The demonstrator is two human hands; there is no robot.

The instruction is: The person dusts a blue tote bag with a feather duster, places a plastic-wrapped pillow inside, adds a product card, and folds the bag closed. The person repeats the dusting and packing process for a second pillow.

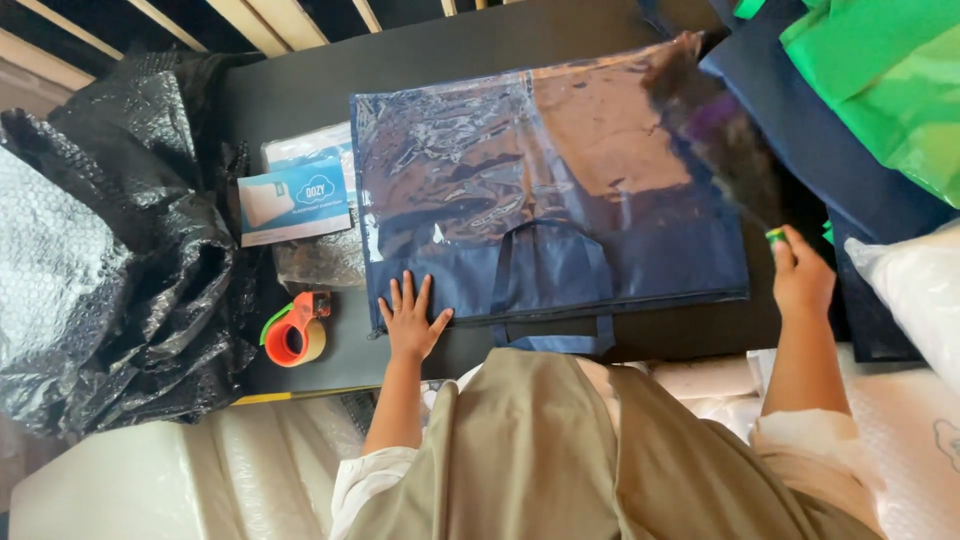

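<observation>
Navy zippered bag (pixel 560 215) with clear plastic front lying flat on dark table (pixel 300 90); left hand (pixel 410 320) spread, palm pressed on its near-left corner; right hand (pixel 803 275) closed round green handle of feather duster (pixel 715 125) — plumes blurred over bag's far-right corner; orange tape dispenser (pixel 295 332) just left of left hand — black bubble wrap (pixel 110 250) beyond.

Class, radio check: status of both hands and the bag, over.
Left hand flat on navy storage bag. Right hand grips feather duster, sweeping bag's corner. Tape dispenser beside, clear.
</observation>
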